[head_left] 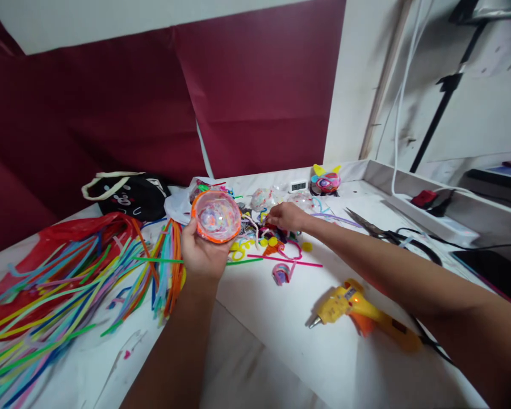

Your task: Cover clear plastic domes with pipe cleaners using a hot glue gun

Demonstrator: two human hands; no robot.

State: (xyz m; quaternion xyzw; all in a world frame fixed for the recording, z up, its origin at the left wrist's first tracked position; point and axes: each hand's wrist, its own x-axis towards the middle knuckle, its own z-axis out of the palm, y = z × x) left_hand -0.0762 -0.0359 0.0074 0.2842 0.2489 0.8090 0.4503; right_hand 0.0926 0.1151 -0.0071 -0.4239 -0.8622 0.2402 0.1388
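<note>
From the head view we are seeing one clear orange-rimmed dome (216, 216) above the middle of the bench (281, 318). Our left hand (202, 253) is cupping it from below, fingers wrapped round it. Its rimmed face is tilting toward us; it is round, with no long axis. Our right hand (286, 216) is touching one scrap heap (272, 241) toward the far edge; we cannot tell whether its fingers are pinching anything.

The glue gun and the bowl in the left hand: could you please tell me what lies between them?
Head view: between glue gun and bowl, a straight pink pipe cleaner and a small coiled piece lie on the table.
</note>
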